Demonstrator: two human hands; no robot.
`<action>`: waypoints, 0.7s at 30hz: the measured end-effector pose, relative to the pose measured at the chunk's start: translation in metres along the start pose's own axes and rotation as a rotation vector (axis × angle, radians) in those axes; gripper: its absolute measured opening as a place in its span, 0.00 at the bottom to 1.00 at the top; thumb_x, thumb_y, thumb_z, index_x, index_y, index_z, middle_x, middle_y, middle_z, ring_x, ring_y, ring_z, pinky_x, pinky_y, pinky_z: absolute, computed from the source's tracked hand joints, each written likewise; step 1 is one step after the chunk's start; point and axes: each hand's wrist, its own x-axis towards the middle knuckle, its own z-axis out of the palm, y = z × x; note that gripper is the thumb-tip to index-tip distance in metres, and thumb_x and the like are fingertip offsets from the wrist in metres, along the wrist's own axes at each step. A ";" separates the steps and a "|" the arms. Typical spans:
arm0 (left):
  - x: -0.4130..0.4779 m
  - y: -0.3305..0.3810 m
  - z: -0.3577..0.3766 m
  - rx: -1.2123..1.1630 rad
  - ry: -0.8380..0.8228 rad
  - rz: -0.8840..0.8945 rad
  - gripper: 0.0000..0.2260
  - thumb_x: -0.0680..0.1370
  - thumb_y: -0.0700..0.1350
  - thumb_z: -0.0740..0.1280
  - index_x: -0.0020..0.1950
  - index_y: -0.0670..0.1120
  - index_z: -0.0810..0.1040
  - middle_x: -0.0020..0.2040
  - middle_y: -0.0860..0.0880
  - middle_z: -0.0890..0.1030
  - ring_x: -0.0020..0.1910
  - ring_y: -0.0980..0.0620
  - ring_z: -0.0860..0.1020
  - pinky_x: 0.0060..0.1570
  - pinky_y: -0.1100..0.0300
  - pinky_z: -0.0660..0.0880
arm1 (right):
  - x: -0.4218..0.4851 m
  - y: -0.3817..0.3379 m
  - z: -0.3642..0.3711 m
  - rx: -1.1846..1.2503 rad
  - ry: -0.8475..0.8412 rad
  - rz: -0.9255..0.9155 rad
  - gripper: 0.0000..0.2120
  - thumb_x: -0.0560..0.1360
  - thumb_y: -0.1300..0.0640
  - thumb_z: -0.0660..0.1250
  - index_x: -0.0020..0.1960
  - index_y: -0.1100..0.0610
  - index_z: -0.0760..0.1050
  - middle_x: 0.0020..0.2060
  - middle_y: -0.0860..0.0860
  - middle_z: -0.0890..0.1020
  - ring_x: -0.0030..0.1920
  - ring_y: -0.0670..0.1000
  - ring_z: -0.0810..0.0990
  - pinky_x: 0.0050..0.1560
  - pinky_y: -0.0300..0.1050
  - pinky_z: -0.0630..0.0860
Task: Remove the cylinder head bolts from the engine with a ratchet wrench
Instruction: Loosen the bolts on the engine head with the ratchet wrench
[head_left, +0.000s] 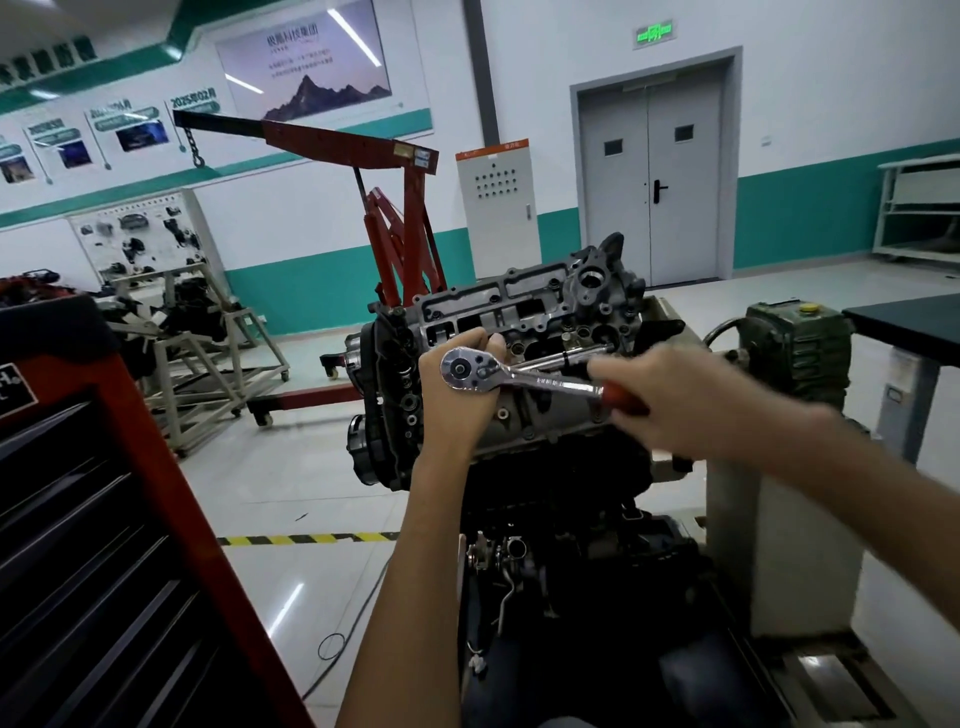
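Head view, near to far. Red tool cabinet sat close on your left, its edge just beside your left forearm. The stand column was close on your right. That left you a narrow lane, so I'd judge the handle had room to swing mostly upward and toward you.

Your left hand cupped the head of the ratchet wrench, fingers curled round behind it. Your right hand was wrapped round the red handle.

Wrench was held in front of the engine top face. A chrome extension bar behind it reached toward the cylinder head. Couldn't tell if it was seated on a bolt. No loose bolts in view, so I'd judge removal at or near the start.

Red hoist stood well behind, out of the way.
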 end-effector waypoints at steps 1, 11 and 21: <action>0.001 0.002 0.001 0.009 0.005 -0.007 0.18 0.78 0.36 0.65 0.29 0.37 0.67 0.26 0.55 0.65 0.27 0.60 0.62 0.29 0.67 0.60 | 0.006 0.007 -0.015 -0.087 0.039 -0.024 0.07 0.74 0.58 0.63 0.44 0.48 0.66 0.27 0.42 0.70 0.27 0.38 0.72 0.27 0.33 0.68; -0.005 0.002 0.016 -0.111 0.161 -0.023 0.20 0.79 0.36 0.64 0.29 0.47 0.63 0.26 0.58 0.62 0.28 0.60 0.59 0.30 0.65 0.58 | -0.021 -0.086 0.091 0.576 0.224 0.305 0.11 0.73 0.57 0.64 0.41 0.49 0.61 0.27 0.47 0.70 0.24 0.48 0.69 0.27 0.39 0.68; 0.001 0.002 -0.008 -0.027 0.003 -0.026 0.20 0.78 0.34 0.65 0.28 0.48 0.65 0.25 0.57 0.64 0.27 0.61 0.62 0.30 0.66 0.59 | 0.001 -0.012 -0.001 -0.032 0.023 0.021 0.06 0.74 0.58 0.62 0.46 0.50 0.66 0.28 0.43 0.71 0.27 0.41 0.73 0.25 0.33 0.70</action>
